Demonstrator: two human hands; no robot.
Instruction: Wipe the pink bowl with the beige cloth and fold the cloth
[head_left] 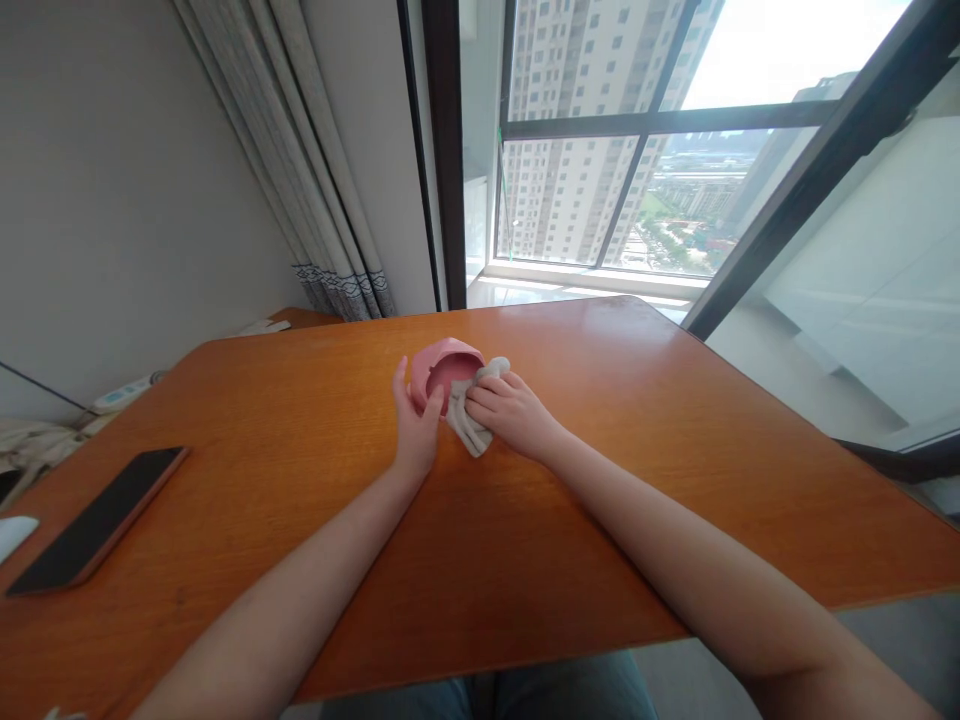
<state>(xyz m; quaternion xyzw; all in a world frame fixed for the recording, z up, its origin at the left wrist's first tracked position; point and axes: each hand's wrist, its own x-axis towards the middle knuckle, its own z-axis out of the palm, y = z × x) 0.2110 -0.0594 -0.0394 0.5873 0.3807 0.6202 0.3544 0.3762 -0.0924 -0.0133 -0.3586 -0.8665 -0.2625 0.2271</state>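
Observation:
A pink, hollow, bowl-like container (424, 362) is tilted so its opening faces me, above the middle of the table. My left hand (417, 425) grips its left side, thumb at the rim and fingers around the outside. A light grey cloth (469, 432) is bunched in my right hand (514, 410), whose fingers are closed over it. The cloth lies against the right edge of the container's opening and partly covers it. Part of its lower end hangs down toward the tabletop.
The wooden table (300, 560) spans the view. On its left lie a dark flat tablet-like slab (101, 520) with a reddish edge and part of a white object (15, 535). A power strip (124, 393) sits beyond the left edge. Curtain (300, 150) and window (600, 150) are behind.

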